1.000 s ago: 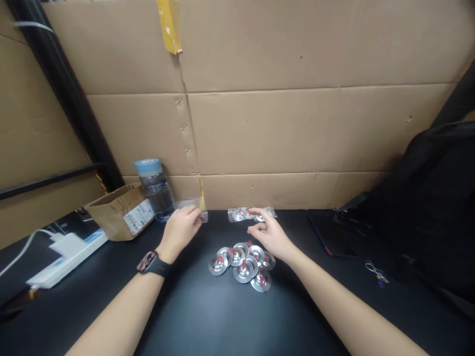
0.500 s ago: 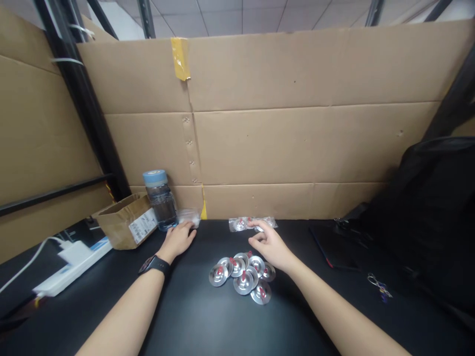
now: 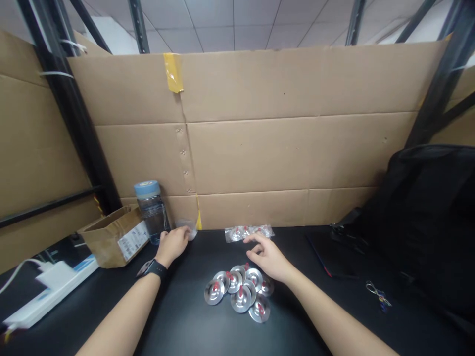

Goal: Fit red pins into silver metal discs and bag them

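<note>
Several silver finger cymbals [image 3: 240,299] with red loops lie in a loose, overlapping pile on the black tabletop [image 3: 185,316]. My right hand [image 3: 270,254] hovers beside and just above the pile, its fingers apart and loosely bent, holding nothing. Behind its fingertips, against the cardboard, is a clear plastic sleeve [image 3: 232,234] with more of the cymbals in a row. At the left, my left hand [image 3: 172,244], with a dark watch on the wrist, has its fingertips closed at the edge of a crumpled clear plastic bag [image 3: 184,224]; the fingers partly hide the contact.
A blue-lidded water bottle [image 3: 153,212] and an open cardboard box [image 3: 115,237] stand left of my left hand. Farther left is a white power strip [image 3: 52,291] with a plug. A black backpack [image 3: 438,217], a dark flat item [image 3: 334,259] and a small keyring [image 3: 378,295] lie right.
My left hand has lifted slightly off the table at the plastic bag, its fingers drawn in. My right hand stays nearly in place. The whole view has shifted a little.
</note>
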Motion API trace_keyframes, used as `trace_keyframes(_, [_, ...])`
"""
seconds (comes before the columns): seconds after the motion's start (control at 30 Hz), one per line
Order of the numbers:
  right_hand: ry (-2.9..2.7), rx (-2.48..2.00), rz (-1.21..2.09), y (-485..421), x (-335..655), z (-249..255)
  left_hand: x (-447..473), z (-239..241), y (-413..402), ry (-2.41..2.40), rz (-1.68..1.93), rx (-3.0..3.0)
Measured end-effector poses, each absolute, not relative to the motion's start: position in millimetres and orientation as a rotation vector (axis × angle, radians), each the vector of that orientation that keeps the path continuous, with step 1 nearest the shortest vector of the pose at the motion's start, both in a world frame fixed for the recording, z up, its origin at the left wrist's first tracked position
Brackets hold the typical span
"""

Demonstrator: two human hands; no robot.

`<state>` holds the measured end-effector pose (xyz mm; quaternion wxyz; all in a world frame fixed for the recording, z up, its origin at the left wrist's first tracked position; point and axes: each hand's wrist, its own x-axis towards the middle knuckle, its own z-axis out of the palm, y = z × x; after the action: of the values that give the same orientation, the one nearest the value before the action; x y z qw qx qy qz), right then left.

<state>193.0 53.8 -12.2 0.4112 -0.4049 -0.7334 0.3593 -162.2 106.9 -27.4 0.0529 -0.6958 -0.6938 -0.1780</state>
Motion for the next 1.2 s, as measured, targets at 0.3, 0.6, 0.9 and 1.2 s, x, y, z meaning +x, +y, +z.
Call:
trace_keyframes(0.3, [-2.042, -0.981, 0.599, 57, 196, -11, -167, -53, 128, -1.858, -0.63, -2.208])
trace_keyframes(0.6, [-2.37, -1.056, 0.327, 103, 185, -6, -169, -59, 131, -1.791, -0.785, -2.231])
trace_keyframes(0.9, [-2.582, -1.092, 0.131, 138, 161, 1, -161, -55, 122, -1.924, -0.728, -2.027])
trace_keyframes(1.2, [-2.615, -1.068, 0.123, 140, 152, 1, -164, -53, 122, -1.89, -0.783, -2.047])
